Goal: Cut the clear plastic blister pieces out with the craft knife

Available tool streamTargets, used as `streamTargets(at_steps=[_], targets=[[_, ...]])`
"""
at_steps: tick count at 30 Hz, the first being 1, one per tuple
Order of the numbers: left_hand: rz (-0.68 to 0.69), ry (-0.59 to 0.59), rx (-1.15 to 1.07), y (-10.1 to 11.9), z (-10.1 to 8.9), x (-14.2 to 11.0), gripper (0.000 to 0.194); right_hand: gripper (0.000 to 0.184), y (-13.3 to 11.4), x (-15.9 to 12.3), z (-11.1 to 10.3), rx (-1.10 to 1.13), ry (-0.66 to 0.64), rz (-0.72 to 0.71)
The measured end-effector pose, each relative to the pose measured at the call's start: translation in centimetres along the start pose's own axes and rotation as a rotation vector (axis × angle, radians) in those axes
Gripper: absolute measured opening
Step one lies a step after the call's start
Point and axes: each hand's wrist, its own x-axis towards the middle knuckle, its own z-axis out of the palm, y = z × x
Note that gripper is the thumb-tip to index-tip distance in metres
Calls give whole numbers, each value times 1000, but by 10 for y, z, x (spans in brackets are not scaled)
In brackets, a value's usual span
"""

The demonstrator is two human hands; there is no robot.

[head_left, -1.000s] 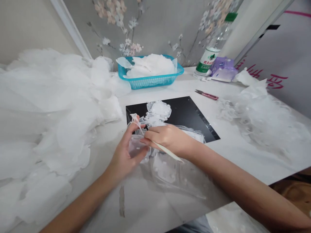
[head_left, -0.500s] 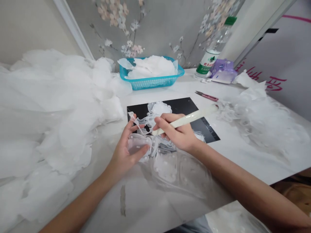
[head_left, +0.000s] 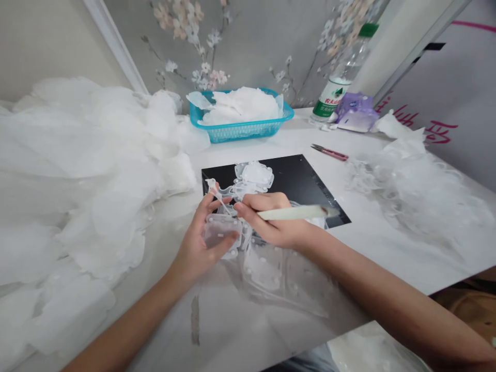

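My left hand (head_left: 197, 240) holds a translucent, soft-looking plastic sheet (head_left: 263, 264) with its thumb on top and fingers behind a cut-out panel marked with small white dots. A thin strip of the sheet loops over the fingertips. In my right hand (head_left: 279, 227) is a cream pen-shaped tool (head_left: 290, 212), gripped like a pen, its back end pointing right. The tool's working tip is hidden behind my fingers. Beneath both hands lies a black board (head_left: 294, 175), with more whitish cut panels (head_left: 253, 174) on its far part. The sheet drapes over the board's near edge.
A big heap of translucent sheets (head_left: 89, 170) fills the left side. Behind stands a blue basket (head_left: 240, 132) of white pieces. Small pink-handled snips (head_left: 334, 153), a water bottle (head_left: 335, 93), a purple packet (head_left: 356, 111) and a pile of clear scraps (head_left: 422, 196) are to the right.
My right hand has shifted slightly left and rolled, so the tool's back end has swung down and toward me. The left hand keeps its hold on the sheet almost unmoved.
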Motion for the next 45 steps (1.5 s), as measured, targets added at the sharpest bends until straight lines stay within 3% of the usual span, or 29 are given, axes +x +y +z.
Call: streamTargets(at_steps=[5,10,14,16,18,21,23,28,32,33,35,38,40,45], targets=[[58,-8,51,0,-1,1,75,33,-1,-5,9,-401,-19,-169],[19,-4,26,1,-1,1,75,38,1,-8,23,-597,58,-279],[-54,-21,-19,2,2,0,78,34,5,-8,27,-675,115,-179],[-72,-32,-23,2,3,-1,81,33,5,-8,24,-559,144,-82],[-90,-35,-35,3,2,-1,86,35,4,-7,18,-282,209,31],[-126,-17,-56,5,0,1,88,36,-1,-4,11,171,454,254],[-155,-2,-72,8,-1,2,89,37,-5,-2,11,326,602,351],[-269,69,-162,7,-1,3,95,42,-7,1,11,451,631,439],[-297,58,-235,5,-2,3,97,38,5,4,5,295,866,442],[-279,42,-244,5,-2,2,99,35,8,4,5,240,872,415],[-241,-2,-247,5,-2,2,105,30,10,2,5,193,750,373],[-221,-73,-257,6,-2,2,111,31,5,-5,9,164,363,341],[-217,-99,-267,6,-2,2,111,33,0,-10,11,45,178,239],[-230,-72,-270,2,-5,1,102,35,-1,-14,14,-265,113,-83]])
